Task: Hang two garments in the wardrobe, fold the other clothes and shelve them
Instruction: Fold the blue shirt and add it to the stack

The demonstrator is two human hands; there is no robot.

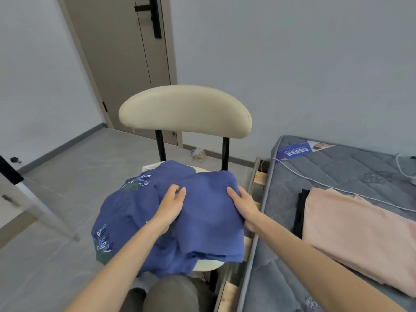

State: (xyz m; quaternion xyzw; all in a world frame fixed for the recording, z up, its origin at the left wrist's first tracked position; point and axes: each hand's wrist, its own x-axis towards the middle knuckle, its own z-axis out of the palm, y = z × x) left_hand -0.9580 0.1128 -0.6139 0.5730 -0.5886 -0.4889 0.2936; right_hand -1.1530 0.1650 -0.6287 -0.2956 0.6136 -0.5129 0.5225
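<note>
The blue garment (209,221), soft cloth with leaf embroidery, lies on the cream padded chair (184,111) seat, its long axis running from the backrest toward the person. The left hand (171,206) pinches a fold mid-cloth. The right hand (245,206) has its grip closed round the folded right edge, thumb on top.

Chairs: 1, a cream padded chair (184,111) on black metal legs.
Blue garment (209,212) of woven cloth with white leaf embroidery: 1, on the chair seat.
Bare hands: 2, left hand (171,208) and right hand (246,206), both over the seat.
Grey quilted mattress (337,167): 1, right of the chair.
Pale pink folded cloth (360,235): 1, right of the chair.
Black garment (300,212): 1, right of the chair.
Taupe door (126,64) with black handle: 1, behind the chair.
Crumpled clear plastic bag (198,154): 1, on the floor behind the chair.
</note>
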